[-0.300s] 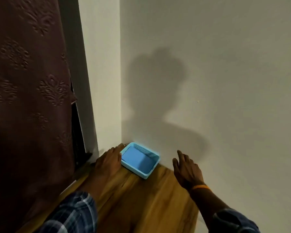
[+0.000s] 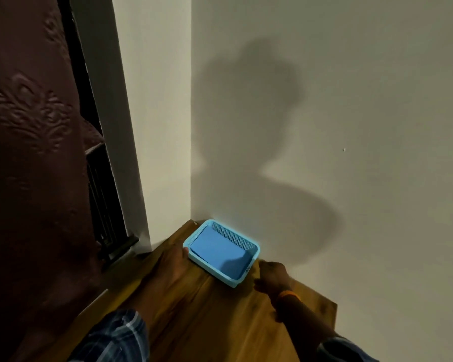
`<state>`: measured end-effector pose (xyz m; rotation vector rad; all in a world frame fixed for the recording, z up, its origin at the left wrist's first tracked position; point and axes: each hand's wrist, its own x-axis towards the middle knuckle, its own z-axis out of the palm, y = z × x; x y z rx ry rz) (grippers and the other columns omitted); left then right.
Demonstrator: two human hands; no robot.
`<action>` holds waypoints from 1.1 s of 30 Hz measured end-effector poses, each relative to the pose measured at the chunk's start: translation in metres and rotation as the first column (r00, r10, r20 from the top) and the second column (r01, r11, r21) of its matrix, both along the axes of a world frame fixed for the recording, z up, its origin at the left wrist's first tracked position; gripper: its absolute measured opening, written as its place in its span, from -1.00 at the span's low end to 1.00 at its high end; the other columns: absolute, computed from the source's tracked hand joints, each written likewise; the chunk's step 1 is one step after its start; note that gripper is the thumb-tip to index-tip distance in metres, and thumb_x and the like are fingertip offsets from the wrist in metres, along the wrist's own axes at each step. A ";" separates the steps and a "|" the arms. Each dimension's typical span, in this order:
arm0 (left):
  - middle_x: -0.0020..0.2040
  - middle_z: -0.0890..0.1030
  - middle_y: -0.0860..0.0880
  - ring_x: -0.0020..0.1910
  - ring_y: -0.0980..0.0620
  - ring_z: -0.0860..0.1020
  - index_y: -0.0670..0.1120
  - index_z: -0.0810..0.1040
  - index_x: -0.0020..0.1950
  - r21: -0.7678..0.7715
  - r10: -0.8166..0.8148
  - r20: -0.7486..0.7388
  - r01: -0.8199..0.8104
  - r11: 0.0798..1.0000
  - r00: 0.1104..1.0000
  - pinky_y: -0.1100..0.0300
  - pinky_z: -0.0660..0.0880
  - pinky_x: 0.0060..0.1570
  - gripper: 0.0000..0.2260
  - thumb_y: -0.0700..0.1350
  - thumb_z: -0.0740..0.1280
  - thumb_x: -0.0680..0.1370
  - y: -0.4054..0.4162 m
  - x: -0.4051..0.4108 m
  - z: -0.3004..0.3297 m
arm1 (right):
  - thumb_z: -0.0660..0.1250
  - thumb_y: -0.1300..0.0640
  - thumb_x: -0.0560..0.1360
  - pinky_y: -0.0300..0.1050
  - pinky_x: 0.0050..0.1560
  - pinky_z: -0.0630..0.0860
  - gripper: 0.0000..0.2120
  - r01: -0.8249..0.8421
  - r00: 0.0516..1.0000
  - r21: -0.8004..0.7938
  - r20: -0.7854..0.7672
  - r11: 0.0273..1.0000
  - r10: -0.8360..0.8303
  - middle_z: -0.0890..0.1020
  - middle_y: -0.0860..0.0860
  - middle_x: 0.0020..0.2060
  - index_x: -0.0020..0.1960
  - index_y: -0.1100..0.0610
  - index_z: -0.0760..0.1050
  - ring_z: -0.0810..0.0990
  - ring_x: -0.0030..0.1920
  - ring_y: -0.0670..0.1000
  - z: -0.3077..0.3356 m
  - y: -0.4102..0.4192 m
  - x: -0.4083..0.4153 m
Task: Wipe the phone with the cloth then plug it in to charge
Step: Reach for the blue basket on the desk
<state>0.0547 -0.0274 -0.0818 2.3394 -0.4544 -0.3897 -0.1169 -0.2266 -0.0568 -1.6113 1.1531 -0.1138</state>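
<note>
- At the counter's (image 2: 199, 309) far corner, around 12 o'clock, sits a blue basket (image 2: 254, 253) with a flat blue cloth (image 2: 215, 249) lying inside it.
- Since a moment ago both hands have closed in on the basket: the left hand (image 2: 171, 265) now touches its rim at 9 o'clock, fingers extended and gripping nothing.
- The right hand (image 2: 271, 276) has come from well apart to just beside the basket's corner at 3 o'clock; its fingers look curled, but whether they hold the rim I cannot tell.
- Judgement: the person is about to lift or draw the basket nearer, or take the cloth out; wiping has not begun.
- No phone, cable or socket shows anywhere, so these must be found elsewhere.
- A dark curtain (image 2: 32, 152) hangs at 9 o'clock and the wall (image 2: 351, 100) rises right behind the basket, with the person's shadow on it.
- Nothing lies on the counter between hands and basket; dim light is the main hindrance.
</note>
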 end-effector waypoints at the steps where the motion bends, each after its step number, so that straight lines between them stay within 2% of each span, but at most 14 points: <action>1: 0.39 0.48 -0.14 0.36 -0.11 0.47 -0.09 0.35 0.47 -0.017 0.027 -0.015 -0.027 0.999 1.000 0.09 0.40 0.30 -0.62 0.04 0.11 0.70 -0.004 0.004 -0.005 | 0.26 0.11 0.58 0.17 0.07 0.65 -0.83 -0.019 1.000 0.006 0.017 1.000 0.019 0.68 0.17 -0.13 -0.14 0.14 0.54 0.70 -0.06 0.18 -0.005 0.003 0.005; 2: 0.41 0.47 -0.16 0.37 -0.12 0.47 -0.09 0.34 0.48 -0.044 0.053 -0.047 -0.055 0.998 0.997 0.07 0.40 0.31 -0.61 0.04 0.10 0.70 -0.008 0.007 -0.007 | 0.29 0.15 0.57 0.16 0.05 0.65 -0.85 -0.043 0.998 0.015 0.039 0.999 0.043 0.69 0.19 -0.08 -0.14 0.16 0.58 0.70 -0.01 0.20 -0.005 0.004 0.010; 5: 0.40 0.49 -0.20 0.37 -0.15 0.48 -0.13 0.39 0.46 -0.082 0.074 -0.044 -0.077 0.994 0.996 0.08 0.46 0.25 -0.64 -0.03 0.13 0.70 -0.014 0.013 -0.019 | 0.32 0.26 0.56 0.24 0.04 0.64 -0.88 0.037 0.989 0.138 0.138 0.990 -0.056 0.70 0.27 -0.06 -0.09 0.25 0.62 0.69 0.00 0.29 -0.022 0.006 0.017; 9: 0.30 0.58 -0.21 0.29 -0.16 0.56 -0.16 0.51 0.38 -0.161 0.135 -0.074 -0.145 0.976 0.988 0.03 0.57 0.21 -0.71 -0.15 0.24 0.67 -0.007 0.021 -0.018 | 0.34 0.28 0.57 0.24 0.08 0.64 -0.91 0.058 0.977 0.193 0.189 0.979 -0.095 0.69 0.26 -0.05 -0.09 0.20 0.60 0.69 -0.01 0.27 -0.023 0.001 0.017; 13: 0.24 0.64 -0.21 0.21 -0.17 0.62 -0.21 0.59 0.31 -0.194 0.156 -0.080 -0.169 0.966 0.984 -0.02 0.60 0.20 -0.74 -0.24 0.31 0.62 0.007 0.021 -0.015 | 0.33 0.32 0.57 0.10 -0.10 0.69 -0.92 0.045 0.974 0.242 0.206 0.969 -0.097 0.69 0.25 -0.07 -0.01 0.27 0.59 0.71 -0.09 0.23 -0.019 0.001 0.011; 15: 0.20 0.66 -0.21 0.17 -0.17 0.64 -0.22 0.60 0.27 -0.220 0.180 -0.083 -0.194 0.956 0.980 0.04 0.60 0.17 -0.75 -0.26 0.32 0.61 0.013 0.017 -0.010 | 0.31 0.33 0.57 0.07 -0.14 0.70 -0.91 0.032 0.968 0.290 0.229 0.957 -0.102 0.69 0.25 -0.06 0.04 0.30 0.57 0.72 -0.09 0.23 -0.011 0.006 0.005; 17: 0.14 0.69 -0.20 0.10 -0.15 0.67 -0.21 0.64 0.20 -0.242 0.198 -0.071 -0.210 0.947 0.978 0.14 0.60 0.05 -0.80 -0.27 0.33 0.60 0.019 0.011 -0.002 | 0.31 0.35 0.57 0.16 -0.06 0.69 -0.89 0.004 0.962 0.324 0.257 0.946 -0.092 0.69 0.29 -0.03 0.07 0.34 0.55 0.71 -0.05 0.27 -0.002 0.012 -0.001; 19: 0.08 0.71 -0.18 0.05 -0.12 0.68 -0.20 0.67 0.12 -0.256 0.198 -0.074 -0.211 0.943 0.977 0.14 0.62 0.01 -0.83 -0.28 0.32 0.59 0.027 0.000 0.008 | 0.30 0.37 0.57 0.20 -0.03 0.67 -0.88 -0.018 0.959 0.347 0.270 0.938 -0.082 0.68 0.32 -0.01 0.09 0.38 0.53 0.70 -0.03 0.30 0.012 0.021 -0.013; 22: 0.05 0.71 -0.18 0.06 -0.14 0.69 -0.21 0.68 0.06 -0.244 0.191 -0.101 -0.210 0.947 0.976 0.06 0.65 0.04 -0.84 -0.28 0.30 0.60 0.041 -0.020 0.021 | 0.30 0.38 0.56 0.21 -0.03 0.67 -0.86 -0.028 0.959 0.362 0.274 0.932 -0.078 0.67 0.34 0.01 0.10 0.41 0.52 0.69 -0.02 0.32 0.024 0.034 -0.031; 24: 0.10 0.70 -0.20 0.12 -0.15 0.67 -0.24 0.67 0.10 -0.210 0.196 -0.075 -0.207 0.956 0.978 0.02 0.63 0.12 -0.82 -0.29 0.29 0.60 0.054 -0.038 0.031 | 0.31 0.39 0.55 0.19 -0.06 0.67 -0.84 -0.036 0.958 0.375 0.277 0.926 -0.075 0.65 0.35 0.02 0.12 0.43 0.50 0.68 0.00 0.33 0.032 0.044 -0.045; 26: 0.17 0.67 -0.21 0.17 -0.16 0.64 -0.25 0.66 0.16 -0.180 0.215 -0.031 -0.217 0.959 0.976 0.06 0.60 0.14 -0.80 -0.30 0.29 0.60 0.068 -0.061 0.045 | 0.33 0.39 0.54 0.12 -0.17 0.69 -0.83 -0.058 0.959 0.381 0.279 0.923 -0.055 0.65 0.36 0.03 0.12 0.43 0.50 0.68 0.01 0.32 0.042 0.054 -0.063; 28: 0.16 0.68 -0.21 0.16 -0.16 0.64 -0.26 0.66 0.10 -0.155 0.228 -0.018 -0.228 0.961 0.974 0.11 0.60 0.08 -0.82 -0.30 0.29 0.60 0.080 -0.080 0.053 | 0.35 0.39 0.54 0.07 -0.27 0.69 -0.85 -0.071 0.965 0.386 0.260 0.920 -0.035 0.66 0.36 0.01 0.08 0.43 0.52 0.69 -0.03 0.31 0.047 0.062 -0.077; 30: 0.11 0.69 -0.20 0.12 -0.13 0.66 -0.26 0.66 0.02 -0.140 0.233 -0.017 -0.233 0.962 0.972 0.13 0.62 0.00 -0.84 -0.30 0.28 0.60 0.092 -0.108 0.063 | 0.35 0.40 0.53 0.09 -0.24 0.68 -0.89 -0.084 0.972 0.389 0.236 0.917 -0.011 0.67 0.36 -0.02 0.03 0.43 0.54 0.70 -0.07 0.30 0.051 0.071 -0.097; 33: -0.02 0.71 -0.14 0.02 -0.10 0.68 -0.21 0.66 -0.10 -0.144 0.252 -0.005 -0.250 0.957 0.968 0.28 0.54 -0.24 -0.83 -0.30 0.28 0.58 0.113 -0.151 0.072 | 0.37 0.42 0.51 0.13 -0.25 0.68 -0.90 -0.103 0.978 0.392 0.206 0.914 0.022 0.67 0.35 -0.07 0.01 0.44 0.55 0.71 -0.12 0.32 0.053 0.084 -0.128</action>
